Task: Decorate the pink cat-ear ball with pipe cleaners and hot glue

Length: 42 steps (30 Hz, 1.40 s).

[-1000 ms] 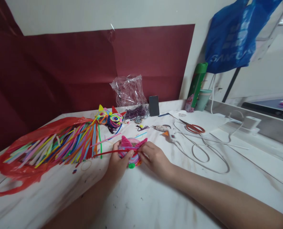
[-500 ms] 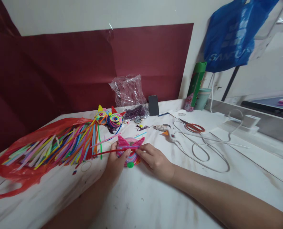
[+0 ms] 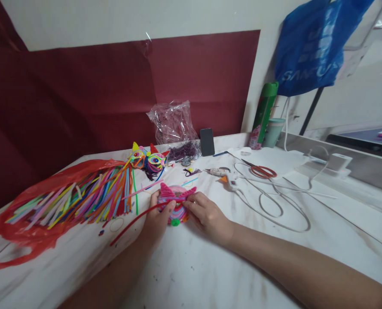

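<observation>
Between my two hands is a pink and purple pipe-cleaner animal face [image 3: 178, 214] with two pointed pink ears and a green nose. My left hand [image 3: 158, 219] is closed on its left side, thumb over the front. A red pipe cleaner [image 3: 131, 223] lies across the face, and its long free end curves down to the left past my left hand. My right hand [image 3: 208, 216] pinches at the face's right side, where the fingertips meet the red strip; exactly what lies between them is partly hidden.
Many coloured pipe cleaners [image 3: 90, 197] lie on a red plastic bag [image 3: 62, 174] at left. Two finished animal faces [image 3: 155, 161] sit behind. A glue gun [image 3: 231, 182], its cable and orange-handled scissors [image 3: 263, 172] lie at right. A phone [image 3: 207, 142] leans at the back.
The free end of the red pipe cleaner has swung from nearly level to drooping down toward the lower left. Both hands keep about the same place on the face.
</observation>
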Each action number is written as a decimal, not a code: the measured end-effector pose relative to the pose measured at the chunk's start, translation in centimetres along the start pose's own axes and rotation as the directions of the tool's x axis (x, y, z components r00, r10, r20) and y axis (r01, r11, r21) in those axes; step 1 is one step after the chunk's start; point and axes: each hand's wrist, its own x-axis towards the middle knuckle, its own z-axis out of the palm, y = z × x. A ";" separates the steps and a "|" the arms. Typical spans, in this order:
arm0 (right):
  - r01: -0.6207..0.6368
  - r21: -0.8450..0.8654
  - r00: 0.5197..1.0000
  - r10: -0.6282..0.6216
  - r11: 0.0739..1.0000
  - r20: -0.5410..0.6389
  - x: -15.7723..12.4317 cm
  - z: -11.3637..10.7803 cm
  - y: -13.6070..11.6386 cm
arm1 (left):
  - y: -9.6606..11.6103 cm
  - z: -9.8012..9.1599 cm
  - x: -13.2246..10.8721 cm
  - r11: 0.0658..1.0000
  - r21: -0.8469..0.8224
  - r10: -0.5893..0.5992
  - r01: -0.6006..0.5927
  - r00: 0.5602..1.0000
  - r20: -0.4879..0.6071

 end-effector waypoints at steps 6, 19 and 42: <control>-0.030 0.038 0.999 0.031 0.999 -0.013 -0.2 0.0 0.2 | 0.2 -0.4 0.3 0.999 -0.052 -0.003 0.005 0.999 0.052; -0.233 0.236 0.961 0.261 0.943 -0.093 -0.3 1.0 0.3 | 0.4 -0.7 1.2 0.998 -0.050 -0.020 0.024 0.997 0.072; -0.350 0.244 0.928 0.369 0.904 -0.038 0.2 0.7 0.3 | -0.1 -0.8 0.8 0.977 0.207 0.032 -0.048 0.996 0.081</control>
